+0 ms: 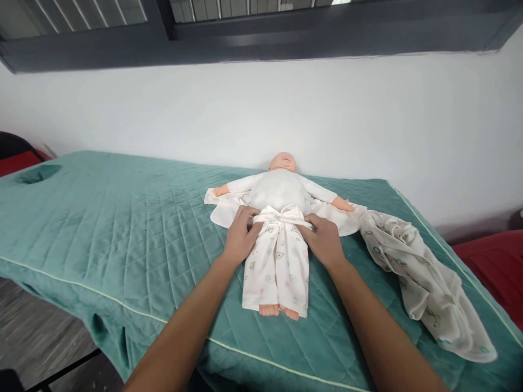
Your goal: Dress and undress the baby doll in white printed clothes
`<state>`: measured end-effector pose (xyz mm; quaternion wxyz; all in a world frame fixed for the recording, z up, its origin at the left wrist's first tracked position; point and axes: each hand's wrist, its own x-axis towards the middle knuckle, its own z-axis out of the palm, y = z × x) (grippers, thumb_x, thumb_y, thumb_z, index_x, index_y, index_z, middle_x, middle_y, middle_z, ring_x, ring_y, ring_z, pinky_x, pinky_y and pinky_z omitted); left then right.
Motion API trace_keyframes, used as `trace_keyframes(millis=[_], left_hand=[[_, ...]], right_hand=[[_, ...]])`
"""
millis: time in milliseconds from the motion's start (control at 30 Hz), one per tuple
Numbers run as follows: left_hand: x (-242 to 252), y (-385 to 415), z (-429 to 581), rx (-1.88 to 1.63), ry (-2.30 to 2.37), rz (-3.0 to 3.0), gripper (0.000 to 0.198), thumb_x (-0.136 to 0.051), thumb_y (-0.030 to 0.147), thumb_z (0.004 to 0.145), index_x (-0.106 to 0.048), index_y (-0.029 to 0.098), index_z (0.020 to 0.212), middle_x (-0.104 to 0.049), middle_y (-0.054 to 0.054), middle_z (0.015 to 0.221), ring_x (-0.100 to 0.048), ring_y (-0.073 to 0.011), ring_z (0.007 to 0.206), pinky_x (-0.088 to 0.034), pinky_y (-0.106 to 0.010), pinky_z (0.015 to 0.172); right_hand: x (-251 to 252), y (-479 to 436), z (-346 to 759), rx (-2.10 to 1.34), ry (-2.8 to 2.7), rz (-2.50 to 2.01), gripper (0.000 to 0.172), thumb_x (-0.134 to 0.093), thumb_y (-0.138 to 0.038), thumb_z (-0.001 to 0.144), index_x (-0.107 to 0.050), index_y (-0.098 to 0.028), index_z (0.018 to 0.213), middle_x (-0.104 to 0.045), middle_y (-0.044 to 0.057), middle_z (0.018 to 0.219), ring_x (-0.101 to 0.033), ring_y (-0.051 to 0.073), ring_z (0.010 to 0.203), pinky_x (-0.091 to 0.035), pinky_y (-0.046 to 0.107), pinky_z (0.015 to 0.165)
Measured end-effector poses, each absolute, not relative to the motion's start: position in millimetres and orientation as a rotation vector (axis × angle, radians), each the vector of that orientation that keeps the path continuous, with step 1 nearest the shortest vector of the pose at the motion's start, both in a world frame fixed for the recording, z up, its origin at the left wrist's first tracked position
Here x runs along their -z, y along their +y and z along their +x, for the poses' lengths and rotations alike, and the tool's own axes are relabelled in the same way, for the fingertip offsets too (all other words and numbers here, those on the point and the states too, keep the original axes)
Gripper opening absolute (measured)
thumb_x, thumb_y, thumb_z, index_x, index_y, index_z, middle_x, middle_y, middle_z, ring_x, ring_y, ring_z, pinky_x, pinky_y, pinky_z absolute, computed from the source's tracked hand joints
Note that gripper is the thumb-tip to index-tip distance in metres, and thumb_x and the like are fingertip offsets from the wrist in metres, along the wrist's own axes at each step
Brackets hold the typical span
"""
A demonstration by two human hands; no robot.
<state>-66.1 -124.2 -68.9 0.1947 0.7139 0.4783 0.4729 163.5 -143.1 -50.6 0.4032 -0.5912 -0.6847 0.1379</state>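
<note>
A baby doll (280,188) lies on its back, its head toward the wall and its arms spread. White patterned baby pants (278,261) cover its legs, with the toes showing below the hems. My left hand (242,235) grips the waistband on the left side, thumb and fingers closed on the cloth. On the other side my right hand (322,238) pinches the same waistband. Under the doll a white garment (223,213) is spread out to both sides. The doll's torso and sleeves are white.
Everything rests on a bed with a green quilted cover (143,228). A crumpled patterned cloth (425,283) lies to the right. Red chairs (496,264) stand past the right edge. Behind the bed rises a white wall (183,114) below a dark window frame (261,43).
</note>
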Motion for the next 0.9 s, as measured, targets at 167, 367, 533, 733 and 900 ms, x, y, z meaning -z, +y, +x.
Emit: trace_keyframes(millis=[167, 367, 533, 733, 900], left_hand=[[71.2, -121.9, -67.3, -1.284, 1.349, 1.952, 0.007, -0.054, 0.022, 0.088, -0.056, 0.022, 0.095, -0.058, 0.000, 0.094, -0.054, -0.0149, 0.082, -0.042, -0.029, 0.074], [68.9, -119.2, -67.3, -1.266, 1.309, 1.906, 0.004, -0.056, 0.020, 0.085, -0.053, 0.021, 0.084, -0.054, 0.002, 0.084, -0.049, -0.0141, 0.076, -0.037, -0.028, 0.069], [62.8, -132.2, -66.0, -1.230, 1.301, 1.945, 0.007, -0.056, 0.017, 0.083, -0.052, 0.020, 0.079, -0.051, 0.002, 0.081, -0.047, -0.0134, 0.074, -0.036, -0.027, 0.069], [63.7, -177.7, -71.5, -1.117, 1.341, 1.967, 0.026, -0.052, 0.034, 0.093, -0.047, 0.020, 0.071, -0.046, 0.002, 0.072, -0.045, -0.0140, 0.069, -0.035, -0.029, 0.067], [66.1, -190.3, -74.8, -1.014, 1.359, 1.927, 0.027, -0.063, 0.046, 0.087, -0.052, 0.021, 0.084, -0.052, 0.000, 0.086, -0.051, -0.0166, 0.079, -0.039, -0.030, 0.071]], right_hand=[[49.4, -175.7, 151.1, -0.377, -1.836, -1.455, 0.047, -0.055, -0.054, 0.090, -0.046, -0.020, 0.058, -0.045, -0.003, 0.053, -0.048, 0.014, 0.056, -0.031, 0.027, 0.058], [54.0, -172.3, 148.4, -0.451, -1.836, -1.405, 0.048, -0.054, -0.054, 0.092, -0.042, -0.019, 0.061, -0.041, -0.004, 0.055, -0.045, 0.011, 0.057, -0.029, 0.025, 0.057], [59.7, -163.2, 153.3, -0.473, -1.810, -1.434, 0.045, -0.055, -0.055, 0.091, -0.048, -0.020, 0.064, -0.045, -0.004, 0.057, -0.047, 0.013, 0.060, -0.031, 0.026, 0.058], [58.9, -163.4, 153.9, -0.427, -1.782, -1.452, 0.040, -0.058, -0.052, 0.090, -0.059, -0.020, 0.066, -0.062, -0.001, 0.064, -0.055, 0.015, 0.065, -0.036, 0.026, 0.063], [54.1, -165.7, 152.7, -0.451, -1.729, -1.439, 0.034, -0.062, -0.047, 0.088, -0.064, -0.020, 0.068, -0.067, 0.000, 0.067, -0.057, 0.016, 0.066, -0.039, 0.027, 0.066]])
